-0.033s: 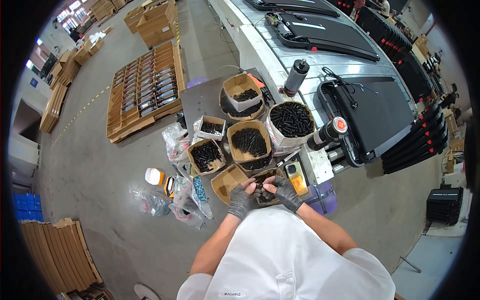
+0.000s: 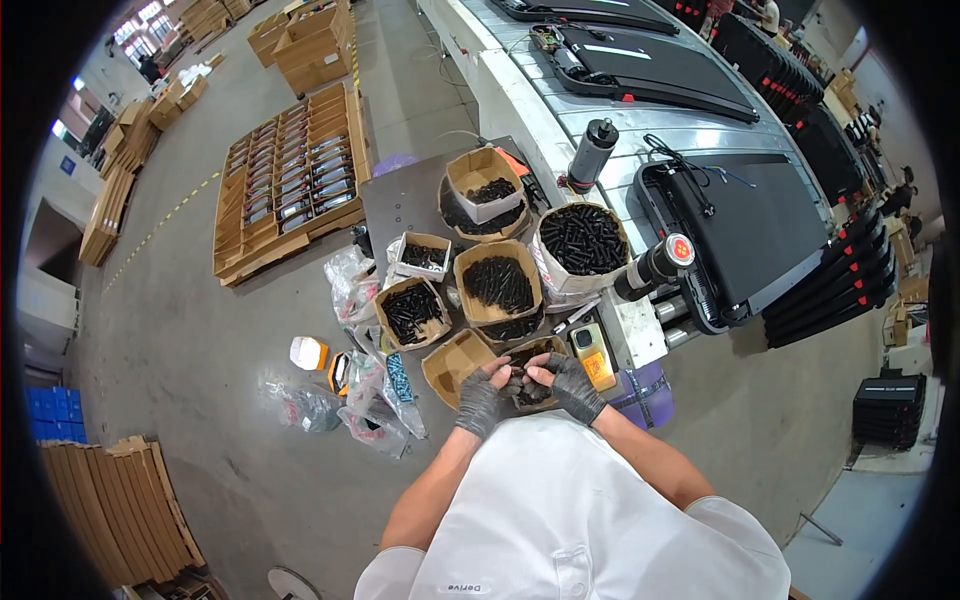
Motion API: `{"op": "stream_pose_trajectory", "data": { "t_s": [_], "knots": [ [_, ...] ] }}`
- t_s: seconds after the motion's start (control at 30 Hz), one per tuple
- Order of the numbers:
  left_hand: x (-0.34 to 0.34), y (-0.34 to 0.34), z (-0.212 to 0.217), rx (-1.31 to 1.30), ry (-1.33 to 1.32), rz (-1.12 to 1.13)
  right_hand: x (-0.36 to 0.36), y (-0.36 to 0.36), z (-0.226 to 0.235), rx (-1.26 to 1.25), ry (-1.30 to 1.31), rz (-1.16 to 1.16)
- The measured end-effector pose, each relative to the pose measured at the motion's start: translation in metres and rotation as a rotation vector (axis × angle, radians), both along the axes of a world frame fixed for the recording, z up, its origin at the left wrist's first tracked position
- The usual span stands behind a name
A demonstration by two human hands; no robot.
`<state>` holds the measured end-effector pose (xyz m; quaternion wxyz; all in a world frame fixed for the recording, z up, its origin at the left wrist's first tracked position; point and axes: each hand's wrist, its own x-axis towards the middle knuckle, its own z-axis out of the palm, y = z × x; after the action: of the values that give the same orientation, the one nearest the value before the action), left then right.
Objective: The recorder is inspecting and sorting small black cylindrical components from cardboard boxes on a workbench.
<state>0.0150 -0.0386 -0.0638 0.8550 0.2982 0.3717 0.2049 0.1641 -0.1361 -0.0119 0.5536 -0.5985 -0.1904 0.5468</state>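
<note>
My left hand (image 2: 480, 402) and my right hand (image 2: 576, 388), both in dark grey gloves, meet fingertip to fingertip over a small cardboard box (image 2: 530, 352) holding black parts. The fingers of both hands are pinched on small black parts (image 2: 518, 380) just above that box. An empty cardboard box (image 2: 452, 362) sits right beside my left hand. A yellow handheld device (image 2: 592, 366) lies just beyond my right hand.
Several open boxes of black screws (image 2: 497, 284) and a round tub of them (image 2: 583, 240) crowd the grey metal table (image 2: 400, 200). Beyond are a black bottle (image 2: 592, 150) and black machines (image 2: 745, 225) on a line. Plastic bags (image 2: 372, 395) lie on the floor, a wooden pallet (image 2: 290, 180) farther left.
</note>
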Motion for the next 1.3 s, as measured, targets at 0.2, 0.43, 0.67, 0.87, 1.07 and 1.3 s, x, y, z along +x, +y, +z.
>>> {"op": "stream_pose_trajectory", "data": {
  "t_s": [0.2,0.43,0.67,0.87,1.07,1.3],
  "knots": [
    [-0.008,0.003,0.008,-0.191,-0.113,-0.091,0.008,-0.006,-0.018,-0.049,0.263,-0.136],
    [-0.005,0.003,0.012,-0.166,-0.145,-0.206,0.003,0.0,-0.02,-0.023,0.375,-0.163],
    [-0.004,0.001,0.015,-0.258,-0.192,-0.145,-0.004,0.005,-0.007,-0.023,0.16,-0.118],
    [-0.004,0.002,0.009,-0.314,-0.287,-0.111,-0.013,0.01,0.012,0.046,-0.027,-0.076],
    [0.0,0.0,0.018,-0.051,-0.084,-0.206,-0.003,0.006,-0.007,0.006,-0.164,-0.096],
    [0.0,0.001,0.013,-0.012,-0.043,-0.164,-0.003,0.007,0.008,0.008,-0.12,-0.043]
  ]
}}
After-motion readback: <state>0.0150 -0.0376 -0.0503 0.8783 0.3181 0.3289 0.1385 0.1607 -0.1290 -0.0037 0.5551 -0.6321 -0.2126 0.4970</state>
